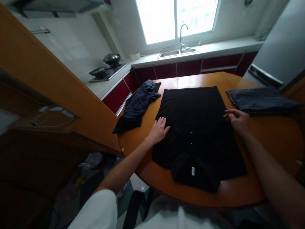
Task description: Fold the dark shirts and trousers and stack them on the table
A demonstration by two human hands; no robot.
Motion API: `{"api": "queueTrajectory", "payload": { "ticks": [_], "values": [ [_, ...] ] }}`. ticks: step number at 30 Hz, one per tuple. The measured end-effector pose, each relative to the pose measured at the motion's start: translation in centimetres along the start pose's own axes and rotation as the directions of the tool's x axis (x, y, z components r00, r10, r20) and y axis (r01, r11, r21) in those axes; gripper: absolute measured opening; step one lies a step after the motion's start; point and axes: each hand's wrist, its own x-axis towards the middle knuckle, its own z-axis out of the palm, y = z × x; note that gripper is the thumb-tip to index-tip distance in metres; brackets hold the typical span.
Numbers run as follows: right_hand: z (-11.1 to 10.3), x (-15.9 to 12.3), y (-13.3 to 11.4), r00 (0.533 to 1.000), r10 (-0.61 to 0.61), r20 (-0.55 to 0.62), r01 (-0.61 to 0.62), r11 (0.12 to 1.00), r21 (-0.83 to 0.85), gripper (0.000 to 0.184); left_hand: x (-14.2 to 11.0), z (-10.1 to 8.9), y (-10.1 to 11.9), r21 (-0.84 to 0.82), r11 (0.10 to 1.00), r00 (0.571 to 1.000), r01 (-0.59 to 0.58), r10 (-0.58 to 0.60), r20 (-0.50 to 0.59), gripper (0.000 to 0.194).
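A black polo shirt (193,105) is spread on the wooden table, its hem toward the window and its collar, with a small white label, toward me. Buttons show down the middle of its placket. My left hand (159,130) rests flat on the shirt's left edge near the sleeve, fingers stretched out. At the opposite edge, my right hand (239,121) has its fingers drawn together in a pinch on the shirt's side; the exact grip is small and dark.
On the table (264,140), a crumpled pile of dark clothes (140,101) lies at the left, and a folded dark stack (262,98) at the right. Beyond are a counter with a sink (169,54), a stove with pans (111,59) and a fridge (283,47).
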Motion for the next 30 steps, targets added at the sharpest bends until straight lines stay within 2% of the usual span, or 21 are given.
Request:
{"api": "queueTrajectory", "payload": {
  "ticks": [2,4,8,12,15,18,20,21,23,26,30],
  "values": [
    [-0.2,0.1,0.1,1.000,0.016,-0.015,-0.016,1.000,0.006,0.021,0.4,1.9,0.7,0.079,0.997,0.997,0.003,-0.009,0.071,0.072],
    [-0.2,0.2,0.2,1.000,0.019,-0.019,-0.019,1.000,0.010,0.021,0.1,2.8,1.0,0.120,0.992,0.997,0.026,-0.034,0.066,0.075],
    [0.0,0.4,0.3,1.000,0.003,-0.009,-0.003,1.000,0.000,0.021,-0.6,2.4,0.9,0.125,0.991,0.997,0.049,-0.056,0.050,0.071],
    [-0.6,0.9,0.2,0.999,-0.031,-0.010,0.031,0.999,0.019,0.022,-0.2,1.9,0.1,0.081,0.997,0.998,0.019,-0.023,0.054,0.068],
    [-2.1,1.9,0.7,0.980,-0.023,-0.200,0.037,0.997,0.070,0.022,0.4,2.0,-0.6,0.048,0.999,1.000,-0.009,0.008,0.016,0.062],
    [-4.0,3.0,1.8,0.891,0.031,-0.454,0.024,0.993,0.115,0.022,1.0,2.3,-1.3,0.012,1.000,0.999,0.023,-0.023,-0.037,0.058],
    [-4.8,3.4,2.4,0.835,0.079,-0.545,0.007,0.988,0.154,0.020,1.3,2.4,-1.6,0.003,0.998,0.997,0.059,-0.059,-0.056,0.061],
    [-5.0,3.5,2.6,0.823,0.099,-0.560,-0.002,0.985,0.171,0.019,1.4,2.4,-1.8,0.009,0.998,0.996,0.069,-0.068,-0.054,0.062],
    [-4.9,3.4,2.7,0.826,0.117,-0.551,-0.009,0.981,0.195,0.019,1.5,2.4,-2.0,0.027,0.997,0.997,0.069,-0.068,-0.036,0.065],
    [-3.9,2.9,2.5,0.860,0.110,-0.498,-0.008,0.979,0.203,0.019,1.6,2.4,-2.2,0.004,0.998,0.997,0.062,-0.062,-0.035,0.062],
    [-2.4,2.4,2.7,0.901,0.106,-0.420,-0.035,0.984,0.173,0.022,1.8,2.2,-2.9,-0.136,0.987,0.981,0.086,-0.107,-0.160,0.052]
  ]
}}
